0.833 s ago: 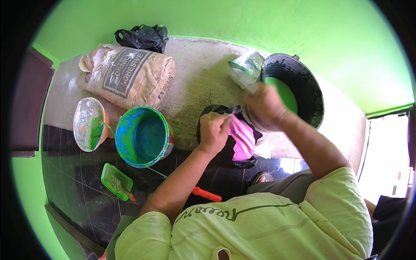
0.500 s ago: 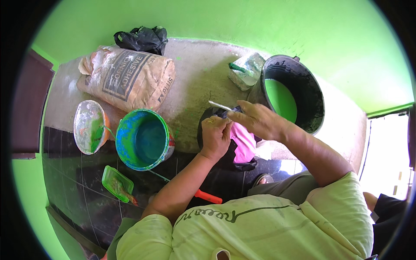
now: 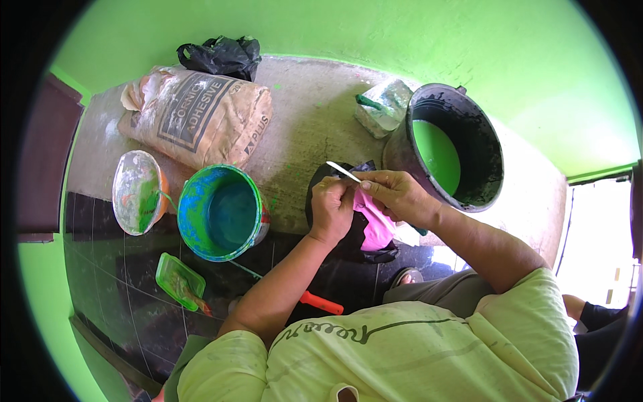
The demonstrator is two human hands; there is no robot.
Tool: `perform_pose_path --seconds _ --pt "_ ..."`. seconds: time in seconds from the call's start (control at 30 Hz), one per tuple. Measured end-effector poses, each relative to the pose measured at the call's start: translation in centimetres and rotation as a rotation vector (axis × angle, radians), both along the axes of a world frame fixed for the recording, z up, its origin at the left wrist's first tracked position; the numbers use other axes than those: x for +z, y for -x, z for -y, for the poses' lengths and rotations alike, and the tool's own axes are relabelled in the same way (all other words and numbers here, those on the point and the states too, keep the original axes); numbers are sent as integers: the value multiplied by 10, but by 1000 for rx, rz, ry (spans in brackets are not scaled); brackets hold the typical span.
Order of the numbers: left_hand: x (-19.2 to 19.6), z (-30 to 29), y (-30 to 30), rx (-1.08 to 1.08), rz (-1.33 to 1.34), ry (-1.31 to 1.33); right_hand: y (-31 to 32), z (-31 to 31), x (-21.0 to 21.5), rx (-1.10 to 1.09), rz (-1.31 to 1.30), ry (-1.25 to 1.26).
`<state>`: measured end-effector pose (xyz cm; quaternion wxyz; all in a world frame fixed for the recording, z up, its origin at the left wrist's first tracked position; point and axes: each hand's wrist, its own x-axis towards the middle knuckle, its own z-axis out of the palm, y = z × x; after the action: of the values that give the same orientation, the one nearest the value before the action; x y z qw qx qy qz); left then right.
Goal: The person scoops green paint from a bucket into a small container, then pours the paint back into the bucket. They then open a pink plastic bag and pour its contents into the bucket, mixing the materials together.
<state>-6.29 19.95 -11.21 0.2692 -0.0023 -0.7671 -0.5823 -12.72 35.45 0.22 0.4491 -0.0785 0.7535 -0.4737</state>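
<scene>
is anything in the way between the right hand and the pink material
Nothing visible: the right hand overlaps the upper edge of the pink material in this view, though contact is hard to tell. The left hand is at its upper left, beside that path, and the white tool is in the right hand's grip.

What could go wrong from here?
1. The thin pale tool in the right hand points close past the left hand; a slip might nick it, though I can't tell how sharp it is.
2. That slip could also tear the pink-and-black bag by both hands.
3. The open black bucket of green liquid stands near the right hand; a bump might splash it.
</scene>
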Motion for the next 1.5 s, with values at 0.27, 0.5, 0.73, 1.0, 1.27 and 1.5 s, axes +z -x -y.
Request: perform_pose_path --seconds 0.27,0.5,0.73,1.0,1.27,1.5 --pt "2 3 0 61 -95 218 -5 6 -24 109 -658 -202" --pt "4 -19 -23 61 -126 309 29 19 -9 -126 -533 -57" --pt "8 -3 -21 52 -119 241 52 41 81 -139 -336 -108" --pt "8 7 -24 34 -132 262 83 21 4 297 -645 -265" --pt "-1 12 -19 65 -105 309 99 80 -48 348 -1101 -934" --pt "0 8 -21 80 -106 258 69 203 -30 329 -1055 -374"
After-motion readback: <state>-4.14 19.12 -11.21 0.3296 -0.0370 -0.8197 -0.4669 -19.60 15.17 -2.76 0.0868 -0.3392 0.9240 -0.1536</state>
